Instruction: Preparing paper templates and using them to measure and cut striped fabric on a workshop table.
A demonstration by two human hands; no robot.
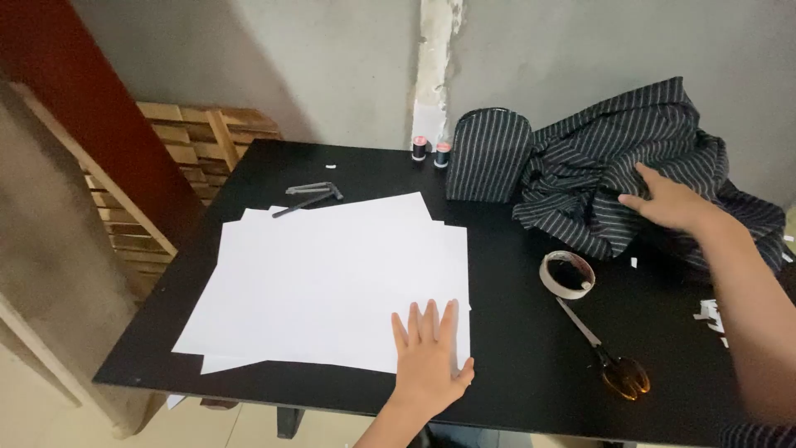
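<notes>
Left hand (pixel 431 361) flat on near right corner of white paper sheets (pixel 332 282), fingers spread wide, holding nothing. Right hand (pixel 672 203) rests open-fingered on striped dark fabric (pixel 630 158) at far right of black surface (pixel 514 332). Scissors (pixel 609 357) lie between hands, blades pointing away toward tape roll (pixel 567 274).

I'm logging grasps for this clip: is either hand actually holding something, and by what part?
Nothing is gripped. The left hand lies flat on the white paper sheets; the right hand rests open on the striped fabric.
</notes>
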